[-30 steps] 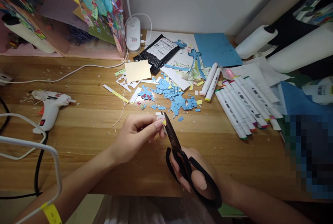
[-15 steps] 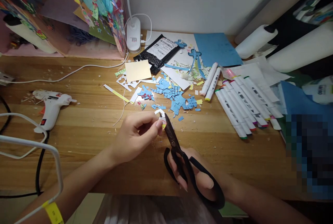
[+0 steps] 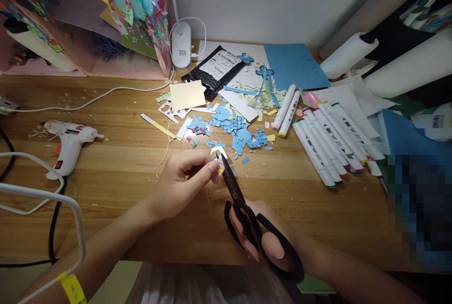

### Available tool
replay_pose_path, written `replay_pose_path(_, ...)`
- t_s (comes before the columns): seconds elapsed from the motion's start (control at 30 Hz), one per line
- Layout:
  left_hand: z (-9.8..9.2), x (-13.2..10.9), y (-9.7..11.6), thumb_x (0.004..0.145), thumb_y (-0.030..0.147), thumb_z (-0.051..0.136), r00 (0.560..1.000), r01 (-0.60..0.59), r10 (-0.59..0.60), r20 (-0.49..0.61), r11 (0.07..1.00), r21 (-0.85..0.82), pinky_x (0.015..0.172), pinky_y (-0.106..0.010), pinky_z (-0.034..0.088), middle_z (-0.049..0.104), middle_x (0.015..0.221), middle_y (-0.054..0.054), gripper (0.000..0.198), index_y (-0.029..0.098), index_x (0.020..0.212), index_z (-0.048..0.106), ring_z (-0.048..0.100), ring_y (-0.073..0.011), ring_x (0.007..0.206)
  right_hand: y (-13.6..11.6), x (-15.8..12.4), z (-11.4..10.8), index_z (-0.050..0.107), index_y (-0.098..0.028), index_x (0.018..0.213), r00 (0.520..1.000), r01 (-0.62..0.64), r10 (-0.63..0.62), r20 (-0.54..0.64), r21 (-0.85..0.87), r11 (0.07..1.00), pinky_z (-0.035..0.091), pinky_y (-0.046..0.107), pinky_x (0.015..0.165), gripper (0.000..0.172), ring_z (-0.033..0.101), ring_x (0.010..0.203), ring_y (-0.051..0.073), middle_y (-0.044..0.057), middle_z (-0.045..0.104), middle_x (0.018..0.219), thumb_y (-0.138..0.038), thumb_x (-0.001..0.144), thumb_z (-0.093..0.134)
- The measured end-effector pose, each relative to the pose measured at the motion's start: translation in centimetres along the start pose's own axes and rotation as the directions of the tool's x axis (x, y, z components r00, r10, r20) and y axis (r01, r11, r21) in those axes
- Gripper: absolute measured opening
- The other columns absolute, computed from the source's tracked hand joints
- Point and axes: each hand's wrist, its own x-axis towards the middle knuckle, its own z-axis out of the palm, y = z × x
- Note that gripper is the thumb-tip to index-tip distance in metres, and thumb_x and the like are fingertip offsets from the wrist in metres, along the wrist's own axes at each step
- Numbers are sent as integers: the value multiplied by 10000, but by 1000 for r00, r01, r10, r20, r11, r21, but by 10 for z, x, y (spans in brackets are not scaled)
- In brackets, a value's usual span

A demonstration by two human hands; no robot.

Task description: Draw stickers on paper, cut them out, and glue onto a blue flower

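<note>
My left hand [image 3: 183, 181] pinches a small paper piece [image 3: 219, 153], white with a bit of yellow and pink, over the wooden desk [image 3: 116, 172]. My right hand [image 3: 263, 236] has its fingers through the handles of black scissors [image 3: 243, 210]. The scissor blades point up and away, and their tip meets the paper piece at my left fingertips. Just beyond lies a heap of small blue paper squares [image 3: 236, 130] and other scraps.
A white glue gun [image 3: 68, 141] lies at the left with cables. A row of several white markers [image 3: 328, 139] sits at the right beside paper rolls [image 3: 349, 52]. A blue sheet [image 3: 294, 65], a black packet [image 3: 217, 68], a yellow card [image 3: 187, 94] and a lamp base [image 3: 181, 47] are behind.
The scissors and the paper piece shifted slightly; a white strip of the piece now sticks up a little more above the blade tip. Both hands stay in nearly the same place.
</note>
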Motion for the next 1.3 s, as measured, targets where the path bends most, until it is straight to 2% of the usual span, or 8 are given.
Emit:
replay_pose_path(0.23, -1, 0, 2, 870, 198, 478, 996, -45, 48, -72, 998, 33, 493, -203, 306, 477, 547, 49, 266, 165, 614, 541, 419, -72, 514, -5, 0, 2, 420, -181, 684, 998, -59, 58, 11, 70, 996, 295, 196, 364, 749, 375, 381, 77, -53, 425, 481, -891, 448, 382)
replay_pose_path(0.53, 1, 1, 3, 868, 203, 491, 991, -41, 44, -128, 999, 23, 466, -178, 303, 484, 546, 58, 231, 169, 647, 549, 409, -56, 493, 2, 0, 1, 415, -183, 694, 1000, 14, -15, 19, 70, 997, 300, 178, 342, 707, 362, 355, 61, -63, 418, 475, -862, 498, 388)
replay_pose_path(0.77, 3, 3, 0, 879, 254, 481, 982, -7, 18, -188, 998, 58, 478, -194, 299, 443, 548, 50, 262, 171, 635, 528, 376, -69, 503, 6, 0, 1, 414, -185, 703, 1000, 0, 0, -1, 53, 999, 312, 188, 352, 704, 382, 345, 74, -66, 416, 434, -859, 505, 364)
replay_pose_path(0.9, 4, 4, 1, 880, 261, 475, 982, 5, 8, -190, 998, 67, 484, -195, 303, 457, 561, 46, 268, 171, 632, 524, 389, -71, 516, 2, 1, 2, 409, -184, 695, 1000, -7, 8, -5, 26, 1000, 315, 191, 349, 717, 390, 337, 77, -63, 423, 419, -870, 497, 343)
replay_pose_path(1.1, 3, 5, 3, 884, 259, 467, 983, 14, 2, -185, 996, 89, 484, -198, 307, 471, 567, 43, 269, 171, 634, 514, 400, -73, 514, 2, 1, 4, 408, -184, 690, 999, -41, 42, -10, 78, 996, 294, 183, 337, 721, 381, 332, 72, -68, 417, 417, -869, 469, 372)
replay_pose_path(1.3, 5, 5, -1, 883, 261, 466, 985, 20, -3, -171, 995, 94, 489, -202, 314, 482, 562, 40, 274, 173, 630, 522, 414, -78, 514, 17, 1, 8, 431, -179, 695, 993, 4, 9, -114, 116, 993, 282, 178, 341, 684, 383, 320, 70, -82, 398, 412, -843, 531, 398)
